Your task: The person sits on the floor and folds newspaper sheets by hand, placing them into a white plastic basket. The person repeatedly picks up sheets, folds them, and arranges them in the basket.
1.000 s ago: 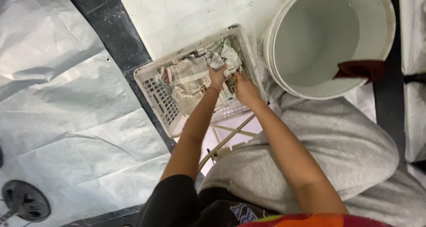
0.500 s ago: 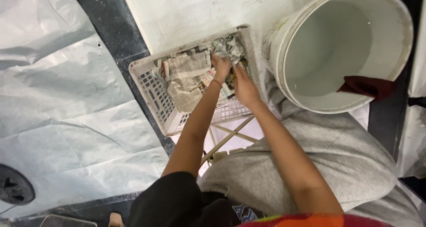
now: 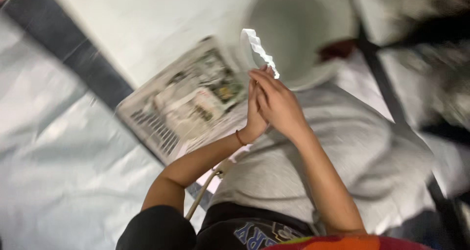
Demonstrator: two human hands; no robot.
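My left hand (image 3: 253,114) and my right hand (image 3: 277,103) are pressed together above my lap, both gripping the lower end of a crinkled white paper strip (image 3: 259,49) that sticks up toward the bucket. The white plastic basket (image 3: 152,125), filled with printed paper scraps (image 3: 196,98), lies just left of my hands. A big white bucket (image 3: 303,34) stands beyond them, its inside pale. The picture is blurred by motion.
Grey plastic sheeting (image 3: 58,157) covers the floor at the left, with a dark strip (image 3: 63,49) beside a white board (image 3: 147,25). My grey trousers (image 3: 352,157) fill the right. A dark red object (image 3: 338,49) sits at the bucket's rim. A thin wooden stick (image 3: 203,193) lies by my left arm.
Both hands have come up out of the basket with a crinkled white paper strip pinched between them. The view swung and blurred.
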